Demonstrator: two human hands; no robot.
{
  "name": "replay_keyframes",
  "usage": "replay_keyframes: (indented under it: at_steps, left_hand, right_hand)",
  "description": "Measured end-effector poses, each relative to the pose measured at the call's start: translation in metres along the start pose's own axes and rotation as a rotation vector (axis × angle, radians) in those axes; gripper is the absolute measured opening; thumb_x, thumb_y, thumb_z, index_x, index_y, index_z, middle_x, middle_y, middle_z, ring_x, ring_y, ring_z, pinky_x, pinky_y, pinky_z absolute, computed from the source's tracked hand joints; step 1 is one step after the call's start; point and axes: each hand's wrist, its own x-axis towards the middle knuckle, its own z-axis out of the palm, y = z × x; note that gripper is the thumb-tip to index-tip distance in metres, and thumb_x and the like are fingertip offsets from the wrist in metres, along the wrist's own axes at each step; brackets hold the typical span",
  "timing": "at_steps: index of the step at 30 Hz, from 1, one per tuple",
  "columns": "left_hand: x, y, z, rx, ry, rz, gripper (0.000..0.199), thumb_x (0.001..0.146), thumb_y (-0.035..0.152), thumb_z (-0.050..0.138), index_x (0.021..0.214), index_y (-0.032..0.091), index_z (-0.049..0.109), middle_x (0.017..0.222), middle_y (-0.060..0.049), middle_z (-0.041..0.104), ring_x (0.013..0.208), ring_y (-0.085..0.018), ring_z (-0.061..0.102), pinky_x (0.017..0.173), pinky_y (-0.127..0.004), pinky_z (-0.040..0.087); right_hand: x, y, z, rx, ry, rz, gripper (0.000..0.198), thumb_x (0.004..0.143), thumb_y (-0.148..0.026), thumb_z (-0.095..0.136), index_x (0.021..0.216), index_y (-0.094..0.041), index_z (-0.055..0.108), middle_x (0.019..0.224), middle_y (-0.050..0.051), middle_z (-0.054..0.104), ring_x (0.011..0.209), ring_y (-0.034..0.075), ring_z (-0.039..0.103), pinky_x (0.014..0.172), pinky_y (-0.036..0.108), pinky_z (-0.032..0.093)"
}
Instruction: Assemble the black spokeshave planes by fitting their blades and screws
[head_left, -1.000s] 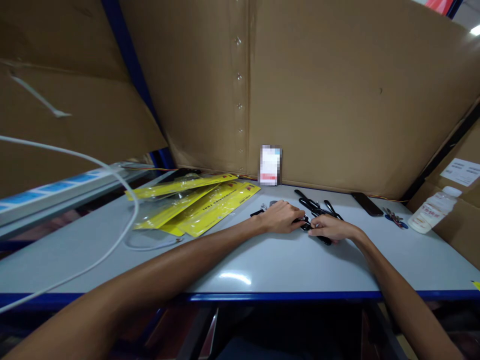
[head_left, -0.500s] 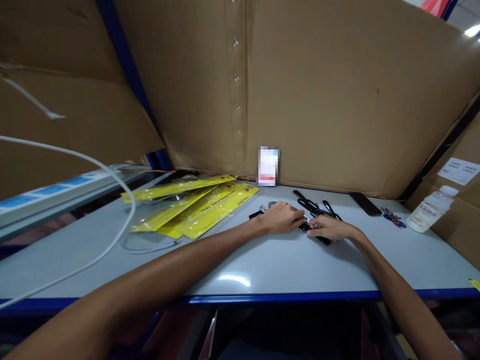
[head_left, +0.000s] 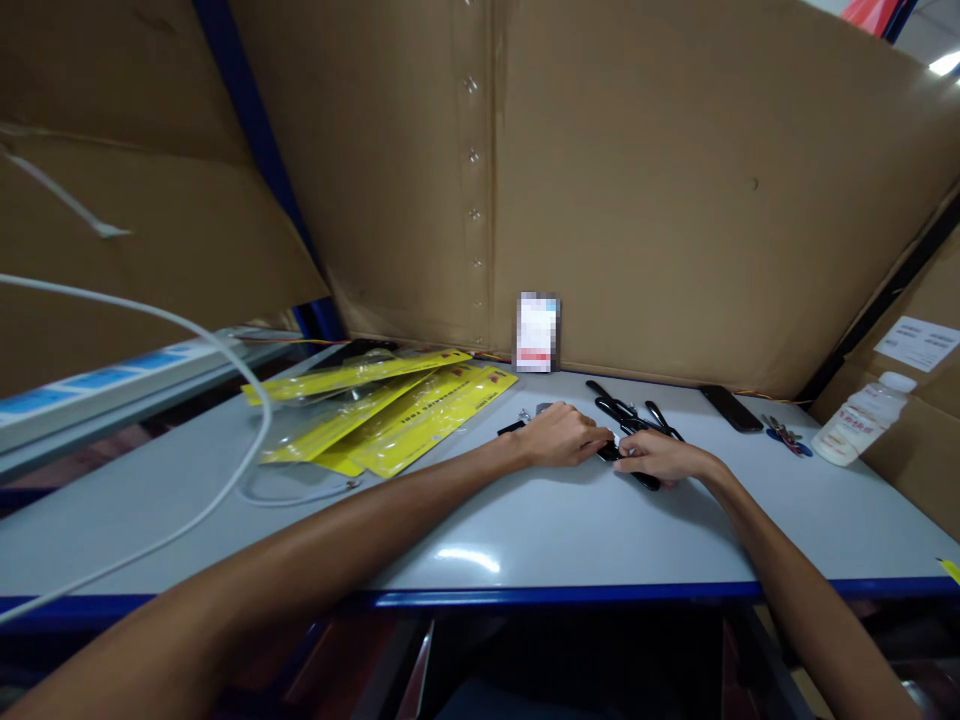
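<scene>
My right hand [head_left: 660, 455] is closed around a black-handled tool [head_left: 646, 482], whose glossy handle end sticks out below the fingers. The exact kind of tool cannot be made out. My left hand [head_left: 566, 435] meets it from the other side, with curled fingers pinching its black and shiny middle part; the fingertips are partly hidden. Just behind the hands lie more black-handled tools [head_left: 615, 407], partly covered by my right hand. Beside my left wrist is a small black piece [head_left: 511, 427] with a little metal bit near it.
Yellow-backed clear blister packs [head_left: 442, 410] fan out at left, near a white cable [head_left: 266, 420] and a power strip [head_left: 112, 375]. A lit phone [head_left: 536, 333] leans on the cardboard wall [head_left: 637, 200]. At right are a dark phone [head_left: 731, 408], keys [head_left: 785, 437] and a bottle [head_left: 862, 420].
Both hands stay almost in the same place on the tool. The left fingers shift very slightly; nothing else visibly moves.
</scene>
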Motion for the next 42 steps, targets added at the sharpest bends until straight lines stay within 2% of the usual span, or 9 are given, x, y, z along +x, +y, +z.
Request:
replay_keyframes:
  at_steps: [4,7,15,20,23,25,29,34,42]
  left_hand:
    - [0.003,0.002,-0.003,0.083,-0.048,-0.019,0.028,0.102,0.034,0.044,0.105,0.022,0.069,0.079,-0.005,0.074,0.061,-0.017,0.062,0.055,-0.030,0.032]
    - [0.003,0.002,-0.004,0.077,-0.061,-0.057,0.032,0.103,0.036,0.043,0.093,0.020,0.069,0.075,-0.006,0.073,0.059,-0.017,0.060,0.054,-0.031,0.030]
    - [-0.001,0.003,-0.004,-0.103,0.043,0.004,0.026,0.094,0.028,0.054,0.078,0.020,0.073,0.068,-0.002,0.072,0.056,-0.014,0.059,0.051,-0.029,0.026]
    - [-0.002,-0.001,0.000,-0.165,0.097,0.012,0.024,0.094,0.028,0.055,0.092,0.023,0.079,0.073,-0.002,0.075,0.059,-0.014,0.062,0.052,-0.028,0.029]
    - [-0.001,-0.002,0.002,-0.111,0.084,0.014,0.027,0.097,0.027,0.052,0.108,0.027,0.076,0.084,-0.003,0.078,0.064,-0.015,0.065,0.055,-0.028,0.032]
    - [-0.001,-0.002,0.001,-0.038,0.054,0.014,0.028,0.100,0.029,0.048,0.111,0.026,0.074,0.086,-0.003,0.079,0.066,-0.015,0.066,0.055,-0.028,0.033]
    - [0.002,-0.001,-0.004,0.101,-0.028,0.011,0.030,0.102,0.039,0.046,0.105,0.021,0.070,0.082,-0.005,0.076,0.064,-0.018,0.066,0.053,-0.029,0.031]
    - [0.003,0.003,-0.009,0.115,-0.118,-0.055,0.031,0.103,0.035,0.042,0.092,0.020,0.067,0.083,-0.007,0.075,0.067,-0.019,0.067,0.055,-0.029,0.032]
    - [0.008,0.025,-0.011,0.044,-0.181,-0.280,0.033,0.101,0.035,0.041,0.103,0.017,0.069,0.085,-0.013,0.076,0.075,-0.026,0.070,0.068,-0.034,0.044]
  right_hand:
    - [0.000,-0.002,-0.001,-0.003,-0.004,-0.010,0.031,0.091,-0.042,0.057,0.072,-0.021,0.043,0.057,-0.009,0.037,0.039,0.007,0.039,0.033,0.019,0.033]
    - [-0.001,-0.002,0.000,-0.001,-0.001,-0.017,0.033,0.090,-0.044,0.058,0.072,-0.021,0.044,0.057,-0.009,0.037,0.040,0.007,0.038,0.034,0.019,0.033]
    - [-0.001,-0.001,0.000,-0.005,0.009,0.003,0.035,0.088,-0.047,0.062,0.073,-0.021,0.044,0.055,-0.009,0.037,0.043,0.008,0.039,0.035,0.018,0.034]
    - [-0.002,-0.004,0.000,-0.005,0.004,0.022,0.031,0.091,-0.041,0.060,0.073,-0.021,0.044,0.057,-0.009,0.037,0.045,0.008,0.039,0.036,0.018,0.036]
    - [-0.002,-0.005,0.000,-0.012,0.004,0.023,0.030,0.091,-0.038,0.059,0.072,-0.021,0.044,0.056,-0.009,0.036,0.045,0.008,0.038,0.036,0.018,0.037]
    - [-0.002,-0.005,0.000,-0.020,0.008,0.020,0.030,0.092,-0.037,0.059,0.072,-0.021,0.043,0.056,-0.009,0.036,0.043,0.007,0.038,0.035,0.018,0.036]
    - [-0.001,-0.004,0.001,-0.022,0.008,0.010,0.030,0.092,-0.038,0.058,0.071,-0.021,0.043,0.055,-0.009,0.036,0.042,0.008,0.038,0.033,0.018,0.034]
    - [-0.002,-0.006,0.001,-0.027,0.015,0.017,0.029,0.091,-0.039,0.057,0.072,-0.021,0.044,0.057,-0.008,0.036,0.043,0.008,0.038,0.033,0.019,0.035]
    - [-0.004,-0.007,0.003,-0.082,0.054,0.024,0.028,0.091,-0.035,0.058,0.071,-0.020,0.044,0.060,-0.006,0.040,0.046,0.009,0.043,0.034,0.018,0.035]
